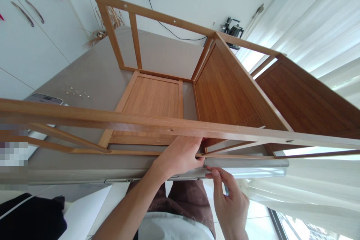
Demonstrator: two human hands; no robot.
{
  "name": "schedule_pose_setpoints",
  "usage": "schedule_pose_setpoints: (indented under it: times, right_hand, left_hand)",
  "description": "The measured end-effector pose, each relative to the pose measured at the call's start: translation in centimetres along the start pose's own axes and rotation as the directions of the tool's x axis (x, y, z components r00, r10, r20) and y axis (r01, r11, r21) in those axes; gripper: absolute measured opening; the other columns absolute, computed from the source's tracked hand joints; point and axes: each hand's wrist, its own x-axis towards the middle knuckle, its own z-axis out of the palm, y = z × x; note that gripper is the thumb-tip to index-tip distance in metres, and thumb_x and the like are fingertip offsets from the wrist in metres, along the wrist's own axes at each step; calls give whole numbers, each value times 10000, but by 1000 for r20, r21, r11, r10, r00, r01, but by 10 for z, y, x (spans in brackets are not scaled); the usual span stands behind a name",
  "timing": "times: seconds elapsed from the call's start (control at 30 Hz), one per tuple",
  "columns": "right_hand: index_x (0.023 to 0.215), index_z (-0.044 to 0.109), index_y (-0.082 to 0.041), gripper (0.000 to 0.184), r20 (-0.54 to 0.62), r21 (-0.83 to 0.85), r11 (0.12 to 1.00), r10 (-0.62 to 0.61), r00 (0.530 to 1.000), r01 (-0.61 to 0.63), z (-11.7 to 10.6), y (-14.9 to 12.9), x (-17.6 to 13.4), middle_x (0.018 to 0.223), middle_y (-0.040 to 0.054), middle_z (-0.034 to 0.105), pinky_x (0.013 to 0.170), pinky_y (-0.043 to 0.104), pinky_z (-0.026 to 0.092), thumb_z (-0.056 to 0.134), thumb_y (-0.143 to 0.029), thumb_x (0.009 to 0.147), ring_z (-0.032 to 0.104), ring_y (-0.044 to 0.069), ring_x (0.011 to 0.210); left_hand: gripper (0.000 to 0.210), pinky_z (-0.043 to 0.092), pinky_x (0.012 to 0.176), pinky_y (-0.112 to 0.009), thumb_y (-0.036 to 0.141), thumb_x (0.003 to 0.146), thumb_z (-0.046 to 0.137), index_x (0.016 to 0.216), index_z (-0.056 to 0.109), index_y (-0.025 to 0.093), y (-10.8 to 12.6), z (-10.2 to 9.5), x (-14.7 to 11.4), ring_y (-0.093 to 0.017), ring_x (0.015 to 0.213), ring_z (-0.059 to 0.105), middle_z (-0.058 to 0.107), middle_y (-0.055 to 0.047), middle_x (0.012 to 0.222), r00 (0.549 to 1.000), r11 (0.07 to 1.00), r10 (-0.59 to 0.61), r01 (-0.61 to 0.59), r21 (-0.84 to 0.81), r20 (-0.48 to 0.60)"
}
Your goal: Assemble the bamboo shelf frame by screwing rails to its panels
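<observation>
A wooden shelf frame (pixel 146 120) with panels lies on its side across the grey tabletop. My left hand (pixel 181 155) reaches under its long front rail and is closed around the frame near a crosspiece. Part of the left fingers is hidden behind the wood. Just right of it, my right hand (pixel 229 191) pinches a thin metal piece that looks like a hex key (pixel 209 168), close to the lower rail of the frame. The tip of that piece is too small to make out. One upright wooden panel (pixel 225 90) stands inside the frame; another flat panel (pixel 152 97) shows at its left.
Several small metal parts (pixel 74 92) and a phone-like device (pixel 46 99) lie on the grey tabletop (pixel 92 71) at left. Dried stalks (pixel 101 32) and a black coffee maker (pixel 233 30) stand behind. Curtains (pixel 317 37) hang at right. A dark cloth (pixel 30 213) is at lower left.
</observation>
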Motion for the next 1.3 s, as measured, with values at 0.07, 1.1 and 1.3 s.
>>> schedule_pose_setpoints:
  times: [0.07,1.1,1.3]
  right_hand:
    - [926,710,-220,235,-33,-49,969,-243,969,241,0,8,0,767,-2,757,601,222,491,545,-374,993,695,131,627]
    - [944,701,-220,192,11,-130,957,-260,966,259,0,6,13,640,-40,699,589,243,424,587,-371,974,607,113,518]
    - [883,692,-191,489,177,156,880,422,889,-449,-1,-16,12,511,-2,653,545,248,444,544,-657,889,621,165,508]
  left_hand:
    - [332,474,811,-319,291,811,662,1108,526,235,0,0,0,-250,915,673,643,-27,915,1000,1000,7,-7,1,-4]
    - [304,463,801,-320,269,800,664,1054,502,231,-2,0,-1,-241,911,661,630,-20,942,998,999,47,-48,-20,-50]
    - [314,458,793,-317,248,776,670,1047,512,233,-2,0,-1,-242,910,658,630,-17,931,997,998,47,-49,-32,-58]
